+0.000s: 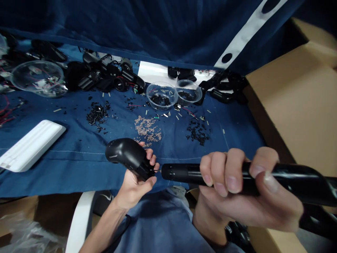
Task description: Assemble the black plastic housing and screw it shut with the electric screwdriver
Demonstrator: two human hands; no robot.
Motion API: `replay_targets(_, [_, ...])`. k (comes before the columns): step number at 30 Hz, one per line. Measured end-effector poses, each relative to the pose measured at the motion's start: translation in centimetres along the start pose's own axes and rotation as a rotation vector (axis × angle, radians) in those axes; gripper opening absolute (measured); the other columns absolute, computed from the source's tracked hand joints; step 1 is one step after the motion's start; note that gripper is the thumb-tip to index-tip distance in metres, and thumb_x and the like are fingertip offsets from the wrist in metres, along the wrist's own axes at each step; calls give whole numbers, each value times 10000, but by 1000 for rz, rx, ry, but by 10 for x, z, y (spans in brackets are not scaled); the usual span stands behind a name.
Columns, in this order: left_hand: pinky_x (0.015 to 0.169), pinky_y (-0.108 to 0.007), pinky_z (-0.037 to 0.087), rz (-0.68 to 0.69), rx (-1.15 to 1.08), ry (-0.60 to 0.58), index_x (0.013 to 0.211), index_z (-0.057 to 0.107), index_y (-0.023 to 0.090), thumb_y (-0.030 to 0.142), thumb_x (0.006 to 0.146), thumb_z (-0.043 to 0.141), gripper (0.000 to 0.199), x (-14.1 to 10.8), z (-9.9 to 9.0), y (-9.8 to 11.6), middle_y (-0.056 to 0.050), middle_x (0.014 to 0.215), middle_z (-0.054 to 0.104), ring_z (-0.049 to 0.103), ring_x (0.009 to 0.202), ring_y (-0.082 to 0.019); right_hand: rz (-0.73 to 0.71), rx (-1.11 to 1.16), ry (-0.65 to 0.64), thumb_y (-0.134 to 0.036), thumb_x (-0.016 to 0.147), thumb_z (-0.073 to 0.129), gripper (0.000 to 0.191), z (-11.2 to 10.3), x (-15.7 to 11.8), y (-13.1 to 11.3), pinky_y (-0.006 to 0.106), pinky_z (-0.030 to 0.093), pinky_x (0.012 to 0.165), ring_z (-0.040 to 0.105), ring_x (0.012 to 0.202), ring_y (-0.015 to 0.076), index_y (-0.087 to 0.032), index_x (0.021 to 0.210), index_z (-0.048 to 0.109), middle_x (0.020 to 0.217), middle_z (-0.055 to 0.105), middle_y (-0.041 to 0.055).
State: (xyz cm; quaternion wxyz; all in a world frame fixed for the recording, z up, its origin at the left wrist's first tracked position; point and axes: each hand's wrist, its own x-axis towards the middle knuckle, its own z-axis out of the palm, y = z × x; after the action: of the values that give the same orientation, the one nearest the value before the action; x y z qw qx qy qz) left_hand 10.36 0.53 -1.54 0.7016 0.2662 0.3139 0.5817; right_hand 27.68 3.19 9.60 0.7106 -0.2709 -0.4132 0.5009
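Head view: right fingers (234, 175) around cropped screwdriver (181, 171), left fingers (150, 154), partly hidden, around housing (127, 154).

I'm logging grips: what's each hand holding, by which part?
The left hand holds a rounded black device by its narrower end; the right hand grips a long black tool around its body.

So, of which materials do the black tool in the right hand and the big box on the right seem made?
Black tool: probably glossy plastic, with bright reflections, though painted metal could look similar.
Big box: likely cardboard, matte and brown, with flat, straight-edged panels.
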Motion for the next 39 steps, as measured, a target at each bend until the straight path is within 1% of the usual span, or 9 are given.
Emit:
replay_targets(11, [877, -311, 503, -35, -36, 9, 1351, 533, 428, 107, 738, 829, 753, 1, 5, 4, -11, 1102, 465, 475, 952, -157, -1, 16, -13, -246, 858, 620, 256, 3, -4, 2, 248, 409, 467, 420, 402, 74, -215, 746, 393, 555, 534, -71])
replay_targets(17, [877, -286, 526, -12, -44, -6, 1344, 569, 457, 54, 729, 815, 775, 2, 2, 4, -8, 1121, 476, 505, 980, -138, 21, 49, 39, -204, 865, 598, 213, 10, -7, 7, 242, 393, 500, 397, 421, 76, -221, 757, 415, 551, 510, -76])
replay_targets(20, [917, -313, 546, -49, -37, 16, 1358, 582, 483, 69, 702, 831, 815, 2, -6, 0, -12, 1155, 503, 523, 1020, -154, 4, 70, 3, -194, 872, 583, 199, 10, -6, 14, 230, 379, 486, 364, 403, 72, -228, 767, 417, 536, 466, -89])
replay_targets(25, [929, -381, 574, -142, -39, 17, 1382, 578, 542, 149, 626, 880, 904, 2, -20, -5, -30, 1255, 541, 540, 1091, -239, -3, 92, 2, -179, 869, 572, 180, 6, -8, 22, 222, 387, 488, 345, 402, 72, -230, 780, 424, 537, 452, -96])
replay_targets(30, [940, -323, 548, -249, -140, 19, 1398, 601, 463, 75, 600, 867, 927, 5, -15, 5, -14, 1227, 569, 537, 1091, -198, -19, 130, -1, -194, 868, 604, 163, 3, -9, 27, 219, 411, 490, 356, 406, 78, -237, 802, 462, 543, 485, -98])
replay_targets(32, [939, -293, 535, -302, -187, 6, 1413, 607, 401, 86, 635, 863, 877, 8, -12, 8, -14, 1212, 578, 543, 1087, -175, -23, 156, -2, -230, 871, 633, 163, -4, -7, 28, 213, 411, 474, 362, 402, 80, -240, 812, 481, 547, 500, -97])
replay_targets(34, [919, -297, 541, -348, -205, -5, 1398, 634, 360, 193, 755, 850, 699, 12, -9, 11, -31, 1248, 591, 554, 1096, -185, -36, 185, 66, -279, 872, 646, 174, -19, -5, 27, 205, 394, 448, 345, 386, 76, -237, 802, 493, 543, 496, -98])
replay_targets(37, [851, -310, 560, -372, -177, -26, 1356, 684, 317, 406, 914, 757, 458, 20, -4, 16, -74, 1384, 588, 565, 1076, -209, -96, 161, 329, -300, 835, 670, 210, -60, -9, 20, 204, 385, 444, 329, 382, 70, -225, 749, 493, 532, 463, -98])
replay_targets(39, [743, -285, 560, -410, -183, -82, 1357, 693, 270, 539, 936, 689, 500, 24, 2, 22, -114, 1406, 596, 571, 960, -191, -127, 114, 522, -287, 784, 692, 214, -95, -18, 16, 217, 398, 457, 349, 403, 77, -224, 727, 495, 546, 456, -91])
